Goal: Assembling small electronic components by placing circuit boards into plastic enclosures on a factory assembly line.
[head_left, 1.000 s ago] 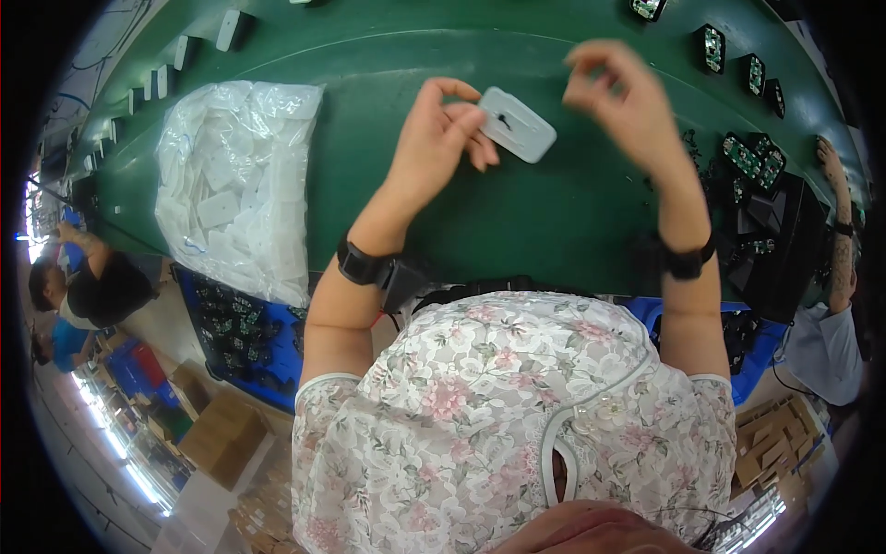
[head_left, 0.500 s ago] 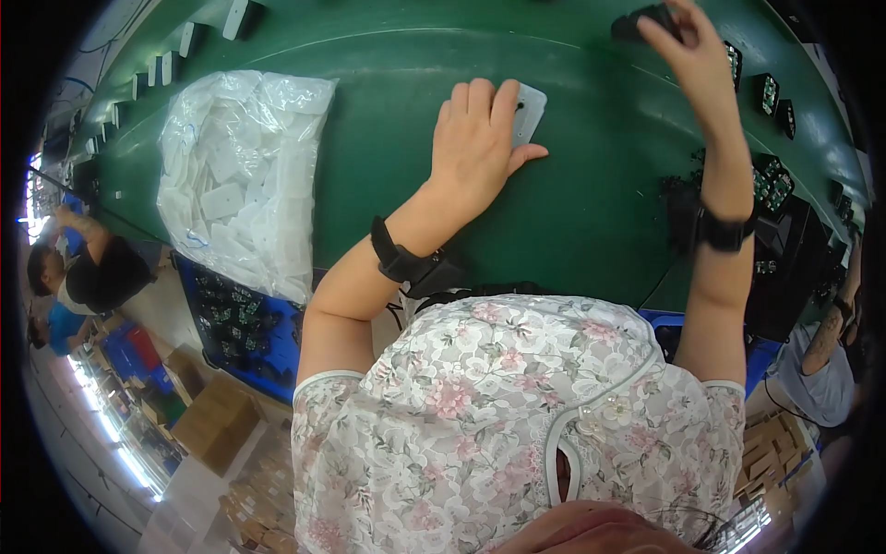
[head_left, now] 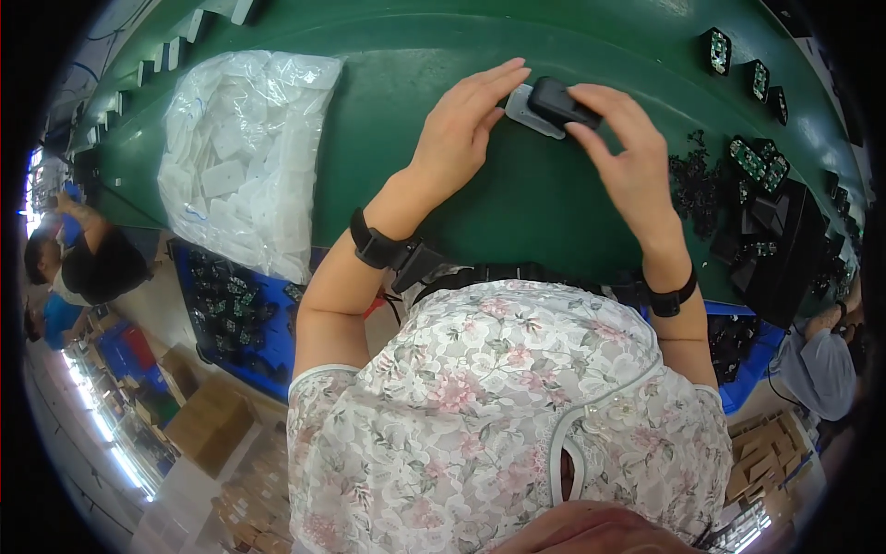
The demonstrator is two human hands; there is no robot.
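Note:
A pale translucent plastic plate with rounded corners lies on the green table, partly covered by a black plastic casing. My right hand grips the casing from its right side, thumb and fingers on opposite edges, holding it over the plate's upper right part. What is inside the casing does not show. Beside the plate's left edge is my left hand, fingers stretched out and thumb apart. Its thumb tip comes close to the plate; whether it touches, I cannot tell.
A clear bag full of similar plates lies at left. Along the far right stand black casings with green circuit boards; small black parts lie in a pile nearer. A blue bin of circuit parts sits below the table edge. Other people work at both sides.
My right hand has come from the far right to the plate with the black casing. My left hand has slid left off the plate, uncovering it.

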